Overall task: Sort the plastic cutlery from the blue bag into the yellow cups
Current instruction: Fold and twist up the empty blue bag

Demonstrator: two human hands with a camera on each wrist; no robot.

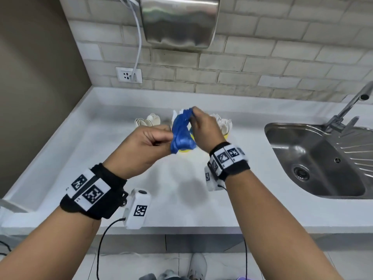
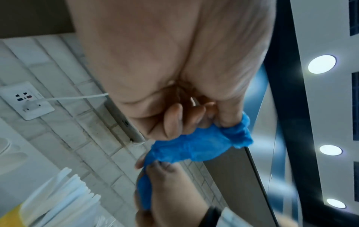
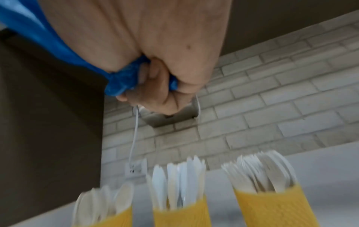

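Both hands up over white counter (image 1: pixel 113 150). My left hand (image 1: pixel 145 146) and right hand (image 1: pixel 203 128) each pinching crumpled blue plastic bag (image 1: pixel 182 134), scrunching it since it looks empty. White plastic cutlery sits sorted in three yellow cups (image 3: pixel 272 205) behind.

A white counter (image 1: pixel 113 150) ran along the tiled wall, with a steel sink (image 1: pixel 314 158) set into its right end. Three yellow cups (image 3: pixel 178 216) stood in a row near the back: spoons (image 3: pixel 101 201) left, knives (image 3: pixel 180 181) middle, forks (image 3: pixel 260 172) right.
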